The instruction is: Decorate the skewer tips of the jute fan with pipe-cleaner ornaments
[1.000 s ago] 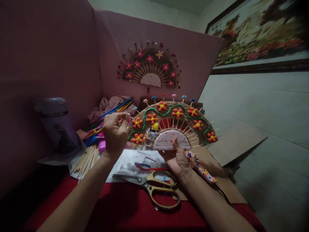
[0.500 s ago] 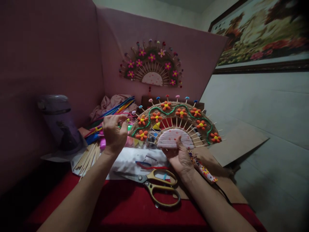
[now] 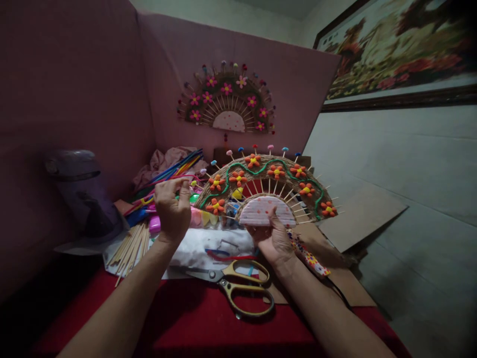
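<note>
My right hand (image 3: 275,243) grips a fan-shaped craft (image 3: 257,171) by its base, thumb across the pink dotted half-circle (image 3: 266,211) and fingers behind it. Twine covers the fan's arched band, which carries orange clay flowers with yellow centres and a wavy green strip. Thin sticks radiate from the half-circle. Coloured balls cap the sticks along the left and top edge; those at the right edge are bare. Close to the fan's left edge, beside a yellow-green ball (image 3: 193,183), my left hand (image 3: 172,206) is closed in a pinch. Whatever its fingertips hold is hidden.
Gold-handled scissors (image 3: 246,288) lie on the red cloth (image 3: 194,328). Loose wooden sticks (image 3: 130,248) and a purple tumbler (image 3: 84,194) are at left. A similar pink-flowered fan (image 3: 226,102) hangs on the back panel. Cardboard (image 3: 365,214) and a patterned glue gun-like tool (image 3: 313,261) lie right.
The whole scene has shifted slightly left as the camera turned. My right hand still holds the fan, and my left hand stays pinched beside its left edge.
</note>
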A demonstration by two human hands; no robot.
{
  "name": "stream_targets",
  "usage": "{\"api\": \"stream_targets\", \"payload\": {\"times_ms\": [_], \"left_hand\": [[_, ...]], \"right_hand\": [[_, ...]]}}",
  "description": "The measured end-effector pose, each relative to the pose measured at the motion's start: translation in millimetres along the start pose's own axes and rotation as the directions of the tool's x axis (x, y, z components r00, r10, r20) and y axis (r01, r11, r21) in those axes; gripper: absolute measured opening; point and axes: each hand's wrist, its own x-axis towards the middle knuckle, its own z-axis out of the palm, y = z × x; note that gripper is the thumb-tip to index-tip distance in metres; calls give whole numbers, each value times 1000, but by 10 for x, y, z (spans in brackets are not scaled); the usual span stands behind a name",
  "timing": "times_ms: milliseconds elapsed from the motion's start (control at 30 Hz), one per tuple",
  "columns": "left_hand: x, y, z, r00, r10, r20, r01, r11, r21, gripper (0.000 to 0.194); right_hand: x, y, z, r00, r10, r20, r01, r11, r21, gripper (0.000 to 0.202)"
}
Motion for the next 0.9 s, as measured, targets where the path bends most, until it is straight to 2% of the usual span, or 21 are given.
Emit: {"api": "stream_targets", "payload": {"times_ms": [67, 133, 200, 233, 300, 367, 433, 533, 767, 833, 900], "left_hand": [[62, -28, -15, 986, -160, -42, 149, 970, -190, 19], [142, -77, -32, 940, -340, -33, 299, 865, -402, 17], [209, -129, -47, 873, -483, 71, 438, 712, -549, 9], [228, -147, -51, 839, -515, 175, 508, 629, -588, 7], [227, -158, -49, 771, -459, 442, 634, 482, -605, 24], [175, -133, -31, 675, -279, 682, 730, 384, -565, 39], [85, -87, -3, 565, -138, 813, 802, 323, -503, 40], [-68, -23, 43, 450, -134, 883, 874, 270, -405, 27], [-247, 5, 118, 401, -142, 905, 908, 196, -371, 23], [-263, 16, 132, 363, -101, 926, 926, 153, -346, 20], [-283, 30, 138, 292, -50, 955, 954, 87, -287, 24]], "right_hand": [[-8, -12, 9, 1000, 0, -8, 0, 1000, -3, 33], [-23, -27, 18, 1000, 2, 2, -2, 1000, -1, 33], [-44, -44, 27, 1000, 12, 28, -12, 1000, 3, 33], [-56, -51, 32, 999, 17, 45, -18, 1000, 5, 32], [-80, -61, 42, 997, 32, 77, -33, 999, 8, 32], [-102, -63, 53, 994, 46, 94, -48, 999, 15, 32], [-119, -60, 66, 993, 61, 102, -63, 998, 24, 31], [-136, -60, 89, 993, 64, 97, -67, 997, 35, 28], [-130, -109, 109, 996, 38, 78, -41, 998, 40, 24], [-124, -114, 108, 997, 26, 78, -29, 999, 38, 25], [-121, -108, 105, 996, 21, 87, -24, 999, 30, 26]]}}
